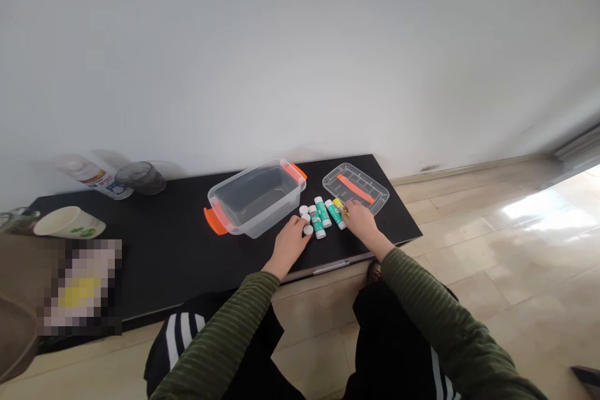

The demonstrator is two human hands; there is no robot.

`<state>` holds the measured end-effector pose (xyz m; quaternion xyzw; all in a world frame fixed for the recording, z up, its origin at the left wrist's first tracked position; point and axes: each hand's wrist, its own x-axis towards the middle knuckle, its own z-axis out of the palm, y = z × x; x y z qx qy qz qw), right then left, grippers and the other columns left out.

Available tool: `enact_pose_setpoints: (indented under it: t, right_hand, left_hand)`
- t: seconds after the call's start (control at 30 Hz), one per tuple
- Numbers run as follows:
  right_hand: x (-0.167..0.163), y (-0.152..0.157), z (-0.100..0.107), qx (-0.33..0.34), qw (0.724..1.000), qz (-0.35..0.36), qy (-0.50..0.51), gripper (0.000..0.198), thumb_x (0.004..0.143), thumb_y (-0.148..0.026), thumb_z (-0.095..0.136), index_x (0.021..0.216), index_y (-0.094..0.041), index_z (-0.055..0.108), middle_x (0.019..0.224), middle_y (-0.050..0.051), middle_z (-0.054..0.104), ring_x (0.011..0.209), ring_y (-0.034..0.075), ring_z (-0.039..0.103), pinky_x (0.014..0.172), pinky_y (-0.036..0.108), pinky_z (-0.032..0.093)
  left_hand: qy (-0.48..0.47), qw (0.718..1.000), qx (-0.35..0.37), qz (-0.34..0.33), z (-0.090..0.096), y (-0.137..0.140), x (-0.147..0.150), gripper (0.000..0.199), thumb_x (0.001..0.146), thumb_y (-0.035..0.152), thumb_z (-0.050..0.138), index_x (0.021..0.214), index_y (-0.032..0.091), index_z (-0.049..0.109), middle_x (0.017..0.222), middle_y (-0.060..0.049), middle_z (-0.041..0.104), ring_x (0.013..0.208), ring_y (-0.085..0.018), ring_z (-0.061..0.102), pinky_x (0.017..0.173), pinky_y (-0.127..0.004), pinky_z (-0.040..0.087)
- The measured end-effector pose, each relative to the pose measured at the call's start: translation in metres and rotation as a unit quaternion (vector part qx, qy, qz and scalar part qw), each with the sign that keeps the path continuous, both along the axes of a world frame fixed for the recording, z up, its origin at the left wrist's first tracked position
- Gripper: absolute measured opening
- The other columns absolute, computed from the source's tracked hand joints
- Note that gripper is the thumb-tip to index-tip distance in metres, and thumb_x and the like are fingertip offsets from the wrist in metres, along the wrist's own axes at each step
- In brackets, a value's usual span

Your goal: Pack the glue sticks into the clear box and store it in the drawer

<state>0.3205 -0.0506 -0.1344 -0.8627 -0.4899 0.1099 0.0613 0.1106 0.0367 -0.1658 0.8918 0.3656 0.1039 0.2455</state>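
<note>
My left hand [291,242] is closed, thumb and fingers about the nearest of three small white round pieces [308,230] that look like caps or stick ends. Just right of it lie several green-and-white glue sticks [317,223], side by side on the black table. My right hand [360,220] is closed at the right end of that row, its fingertips on a yellow stick-like thing [338,204] that they partly cover. A clear plastic box [276,212] with orange latches stands behind my left hand. Its clear lid [382,197], with an orange handle, lies beyond my right hand.
On the left of the black table [187,262] are a paper cup [70,223], a dark glass [141,179] and a white spray can [96,176]. A blurred-out patch hides things at the front left. The wall rises directly behind; the table's right edge is near the lid.
</note>
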Motion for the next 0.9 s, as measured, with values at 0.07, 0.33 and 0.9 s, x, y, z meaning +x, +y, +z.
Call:
enact_pose_setpoints:
  t: [0.07, 0.33, 0.9]
  right_hand:
    - [-0.007, 0.001, 0.003, 0.001, 1.0, 0.02, -0.009, 0.025, 0.096, -0.033, 0.05, 0.112, -0.019, 0.062, 0.117, 0.013, 0.065, 0.099, 0.025, 0.067, 0.075, 0.03, 0.046]
    - [-0.022, 0.011, 0.002, -0.085, 0.996, 0.016, -0.017, 0.034, 0.092, -0.044, 0.055, 0.11, -0.017, 0.066, 0.111, 0.019, 0.069, 0.102, 0.032, 0.067, 0.08, 0.04, 0.049]
    - [-0.053, -0.028, 0.026, 0.192, 0.96, 0.17, 0.112, 0.023, 0.09, -0.033, 0.061, 0.108, -0.02, 0.062, 0.09, 0.003, 0.072, 0.077, 0.016, 0.066, 0.069, 0.025, 0.043]
  left_hand:
    - [-0.001, 1.0, -0.003, 0.005, 0.002, 0.0, -0.001, 0.019, 0.085, 0.022, 0.059, 0.104, 0.022, 0.061, 0.111, -0.006, 0.059, 0.098, -0.021, 0.061, 0.079, -0.03, 0.045]
    - [-0.138, 0.982, -0.105, 0.071, 0.014, 0.007, -0.006, 0.014, 0.077, 0.019, 0.065, 0.09, 0.021, 0.059, 0.101, -0.006, 0.066, 0.092, -0.022, 0.063, 0.084, -0.037, 0.049]
    - [-0.483, 0.627, -0.594, 0.144, 0.04, 0.008, -0.011, 0.021, 0.084, 0.021, 0.071, 0.104, 0.014, 0.071, 0.104, -0.008, 0.075, 0.094, -0.015, 0.071, 0.095, -0.03, 0.055]
